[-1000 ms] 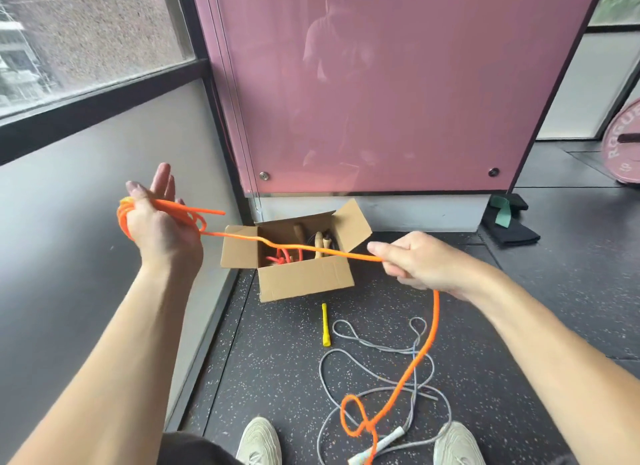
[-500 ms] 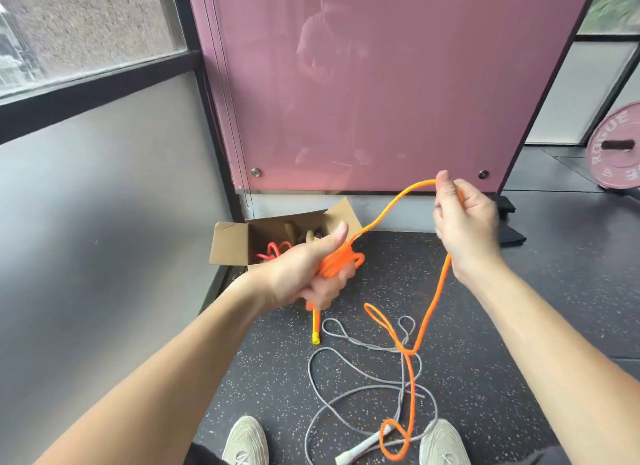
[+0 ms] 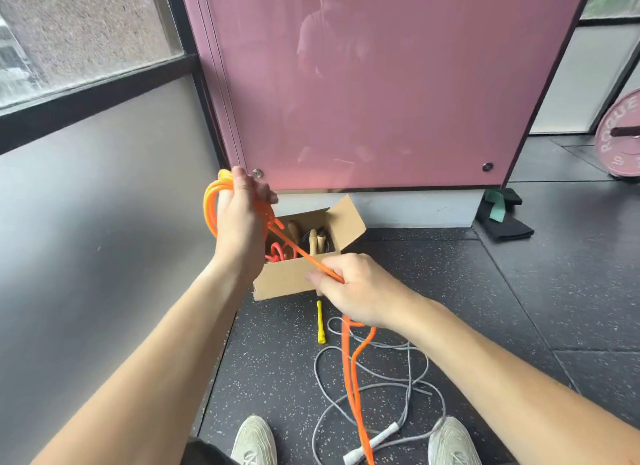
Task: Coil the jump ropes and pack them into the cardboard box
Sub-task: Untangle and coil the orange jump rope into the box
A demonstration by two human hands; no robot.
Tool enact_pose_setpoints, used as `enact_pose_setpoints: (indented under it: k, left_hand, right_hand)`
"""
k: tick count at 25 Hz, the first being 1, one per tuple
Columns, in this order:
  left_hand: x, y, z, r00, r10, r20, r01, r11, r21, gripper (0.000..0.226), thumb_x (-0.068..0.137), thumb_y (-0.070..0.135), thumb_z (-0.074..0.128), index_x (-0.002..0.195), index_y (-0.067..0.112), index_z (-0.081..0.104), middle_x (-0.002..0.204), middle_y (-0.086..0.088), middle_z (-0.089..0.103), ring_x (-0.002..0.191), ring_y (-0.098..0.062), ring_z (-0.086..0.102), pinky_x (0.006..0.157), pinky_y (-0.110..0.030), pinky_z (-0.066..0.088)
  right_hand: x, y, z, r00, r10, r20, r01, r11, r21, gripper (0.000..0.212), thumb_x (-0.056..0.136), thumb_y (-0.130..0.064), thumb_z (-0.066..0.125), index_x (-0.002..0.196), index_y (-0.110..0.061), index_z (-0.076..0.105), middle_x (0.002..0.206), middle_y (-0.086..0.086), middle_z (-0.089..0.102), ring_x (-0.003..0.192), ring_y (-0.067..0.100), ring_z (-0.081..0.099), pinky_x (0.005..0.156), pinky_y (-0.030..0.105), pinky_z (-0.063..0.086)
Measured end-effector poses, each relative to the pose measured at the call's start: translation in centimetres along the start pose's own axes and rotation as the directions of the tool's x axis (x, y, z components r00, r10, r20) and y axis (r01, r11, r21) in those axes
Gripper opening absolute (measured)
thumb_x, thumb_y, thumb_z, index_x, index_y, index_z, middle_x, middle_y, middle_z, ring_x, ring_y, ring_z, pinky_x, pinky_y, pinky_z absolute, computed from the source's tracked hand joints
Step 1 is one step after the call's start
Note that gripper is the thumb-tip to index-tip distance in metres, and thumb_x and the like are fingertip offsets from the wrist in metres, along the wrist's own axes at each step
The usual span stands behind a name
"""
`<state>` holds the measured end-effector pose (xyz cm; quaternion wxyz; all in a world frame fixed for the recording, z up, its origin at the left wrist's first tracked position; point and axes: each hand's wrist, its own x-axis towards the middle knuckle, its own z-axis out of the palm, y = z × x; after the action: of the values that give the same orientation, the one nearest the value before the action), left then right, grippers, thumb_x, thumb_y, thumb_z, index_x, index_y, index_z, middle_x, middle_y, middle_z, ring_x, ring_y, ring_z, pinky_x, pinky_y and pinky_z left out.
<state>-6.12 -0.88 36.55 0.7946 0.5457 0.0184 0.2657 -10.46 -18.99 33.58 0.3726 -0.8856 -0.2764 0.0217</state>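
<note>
Head view:

- Your left hand (image 3: 240, 219) is raised up and to the left of the cardboard box (image 3: 287, 278), fingers curled round a bundle of orange rope (image 3: 210, 201) loops. The loops stick out past the thumb side of the hand.
- Your right hand (image 3: 356, 288) is lower, in front of the box's front wall, pinching the same orange rope between thumb and fingers.
- Between the hands the rope runs in a straight, taut line, crossing over the box's open top.
- Below your right hand the orange rope hangs down in two strands to the floor (image 3: 519, 291) and leaves the frame at the bottom edge, between your shoes (image 3: 254, 440).
- The box sits on the floor against the base of the pink panel (image 3: 381, 84), flaps open. Inside it: a red rope (image 3: 277, 251) at the left and wooden handles (image 3: 313, 238) standing up near the middle. Can't make out the dark stuff behind them.
- A grey rope (image 3: 408, 364) lies loose and uncoiled on the floor near your feet. Its white handle (image 3: 372, 442) is beside your right shoe, and the orange strands cross over it.
- A yellow handle (image 3: 320, 322) lies on the floor just in front of the box.
- Far right: a pink weight plate (image 3: 620, 132), partly cut off, and a black item with a green strap (image 3: 502, 219) by the panel's corner.
</note>
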Motion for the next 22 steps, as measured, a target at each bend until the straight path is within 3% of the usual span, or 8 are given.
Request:
enact_pose_setpoints:
  k: [3,5,7,9,13,15,19,22]
  left_hand:
    - [-0.4,0.2,-0.5,0.999,-0.028,-0.035,0.037,0.956,0.292,0.039,0.107,0.043,0.041,0.081,0.023,0.062,0.076,0.009,0.072,0.069,-0.014,0.059,0.071,-0.024,0.052]
    - [-1.7,-0.5,-0.5,0.969,-0.16,0.189,-0.037,0.66,0.751,0.038,0.105,0.042,0.045,0.079,0.019,0.061,0.08,0.0,0.07,0.069,-0.018,0.059,0.065,-0.028,0.051]
    - [-3.3,-1.4,0.0,0.801,-0.489,0.345,-0.086,0.476,0.875,0.042,0.107,0.037,0.044,0.073,0.014,0.055,0.063,-0.004,0.063,0.058,-0.019,0.059,0.063,-0.031,0.047]
    - [-4.6,-1.3,0.9,0.526,-0.734,0.429,0.131,0.569,0.812,0.047,0.108,0.041,0.034,0.075,0.011,0.049,0.049,-0.002,0.048,0.04,-0.017,0.048,0.057,-0.031,0.047]
    - [-5.9,1.0,2.2,0.155,-0.641,0.752,0.589,0.671,0.45,0.054,0.098,0.061,0.028,0.077,0.016,0.049,0.045,0.007,0.027,0.035,-0.009,0.029,0.053,-0.028,0.041]
    - [-6.2,2.2,2.8,0.244,-0.464,0.851,0.745,0.652,0.142,0.04,0.098,0.053,0.039,0.082,0.018,0.052,0.049,0.009,0.03,0.04,-0.007,0.033,0.059,-0.025,0.043]
    - [-4.6,2.5,3.7,0.816,-0.201,0.542,0.499,0.72,-0.483,0.03,0.105,0.04,0.039,0.088,0.018,0.049,0.063,0.007,0.047,0.056,-0.008,0.046,0.074,-0.025,0.042]
    - [-2.0,1.1,1.3,0.989,-0.034,0.146,0.057,0.987,-0.151,0.037,0.108,0.035,0.044,0.076,0.02,0.058,0.066,0.004,0.058,0.064,-0.015,0.055,0.07,-0.031,0.047]
  right_hand:
    - [-0.5,-0.3,0.0,0.994,-0.084,0.064,0.085,0.996,-0.014,0.042,0.1,-0.037,0.056,0.07,-0.008,0.053,0.056,-0.003,0.041,0.052,0.011,0.032,0.051,0.027,0.028]
    - [-0.5,-0.7,-0.2,0.979,-0.193,-0.06,0.186,0.976,-0.11,0.045,0.098,-0.039,0.056,0.061,-0.017,0.045,0.048,-0.004,0.036,0.05,0.015,0.032,0.05,0.033,0.026]
    - [-0.1,-0.3,-1.2,0.922,-0.243,-0.302,0.179,0.958,-0.224,0.054,0.097,-0.043,0.052,0.05,-0.025,0.033,0.041,-0.004,0.025,0.048,0.015,0.028,0.049,0.032,0.021]
    - [0.6,0.9,-2.6,0.833,-0.201,-0.516,0.097,0.97,-0.222,0.061,0.097,-0.047,0.047,0.046,-0.025,0.022,0.04,-0.001,0.015,0.049,0.018,0.024,0.048,0.032,0.017]
    - [1.5,3.2,-3.4,0.765,0.067,-0.641,-0.06,0.998,0.032,0.07,0.099,-0.051,0.043,0.041,-0.017,0.025,0.035,-0.001,0.023,0.04,0.011,0.024,0.048,0.035,0.019]
    - [1.8,3.5,-3.1,0.783,0.23,-0.577,-0.137,0.97,0.201,0.072,0.102,-0.054,0.04,0.041,-0.016,0.032,0.038,-0.007,0.028,0.044,0.016,0.03,0.051,0.036,0.023]
    - [1.6,3.2,-0.4,0.931,0.336,-0.144,-0.322,0.94,0.115,0.067,0.106,-0.052,0.031,0.05,-0.018,0.044,0.052,-0.002,0.043,0.054,0.021,0.04,0.056,0.032,0.03]
    - [0.6,1.0,1.6,0.964,0.251,0.091,-0.262,0.955,0.136,0.061,0.106,-0.051,0.034,0.054,-0.018,0.038,0.051,-0.007,0.037,0.049,0.012,0.034,0.054,0.03,0.029]
